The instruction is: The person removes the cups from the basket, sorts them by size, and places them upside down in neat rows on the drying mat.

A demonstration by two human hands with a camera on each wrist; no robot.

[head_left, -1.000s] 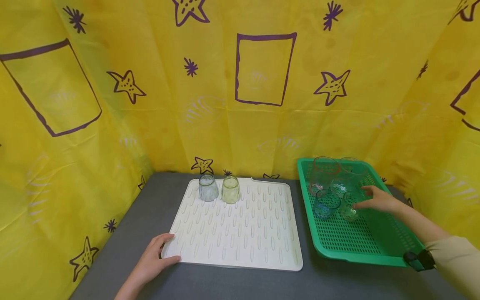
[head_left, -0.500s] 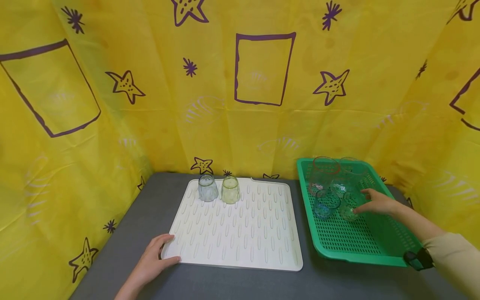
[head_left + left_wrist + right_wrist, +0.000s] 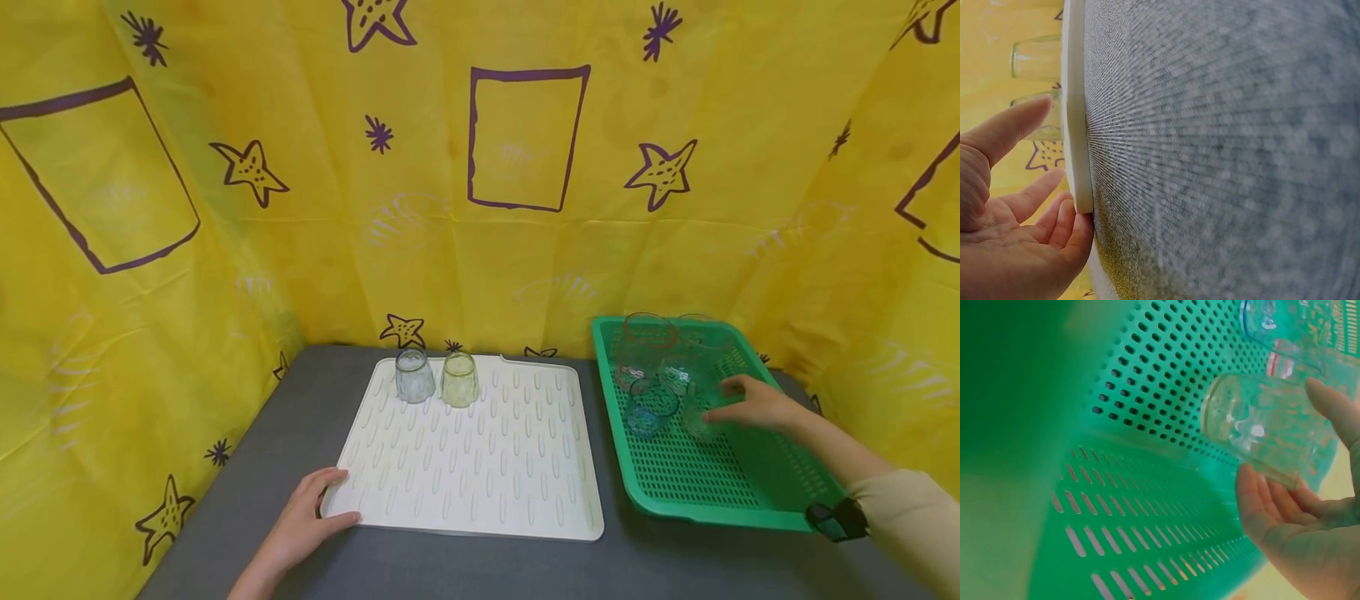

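Observation:
My right hand (image 3: 757, 407) is inside the green basket (image 3: 637, 492), thumb and fingers on opposite sides of a clear drinking glass (image 3: 1254, 422). In the right wrist view the fingertips lie along its side and the thumb near its rim end. A blue-tinted glass (image 3: 651, 412) stands just left of it, and behind are a red-rimmed glass (image 3: 648, 342) and another clear glass (image 3: 697, 354). My left hand (image 3: 300, 521) rests at the near left corner of the white ribbed mat (image 3: 480, 475), fingers touching its edge and thumb extended.
Two glasses stand upside down at the mat's back left, one bluish (image 3: 415, 379) and one yellowish (image 3: 461, 383). The mat and basket lie side by side on a dark grey table (image 3: 465, 571). A yellow patterned curtain (image 3: 420, 250) hangs behind and at both sides.
The clear glass at my right hand has shifted slightly and its rim looks tilted differently between the fingers. My left hand has stayed at the mat's corner.

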